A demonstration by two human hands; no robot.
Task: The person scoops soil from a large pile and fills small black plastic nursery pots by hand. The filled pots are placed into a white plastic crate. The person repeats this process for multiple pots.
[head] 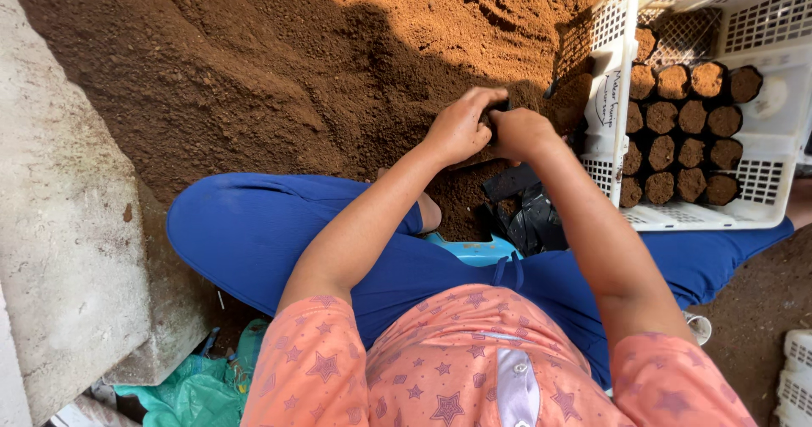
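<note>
Seen from above, a seated person's left hand (458, 128) and right hand (518, 133) met over a mound of brown soil (279, 63), fingers curled tight around a small black nursery bag (499, 107) pinched between them (mostly hidden, so which way its long axis ran could not be told). A heap of black bags (524, 211) lay just below the hands, and a white crate (761, 123) to the right held rows of soil-filled bags (685, 131), their open ends facing the camera.
</note>
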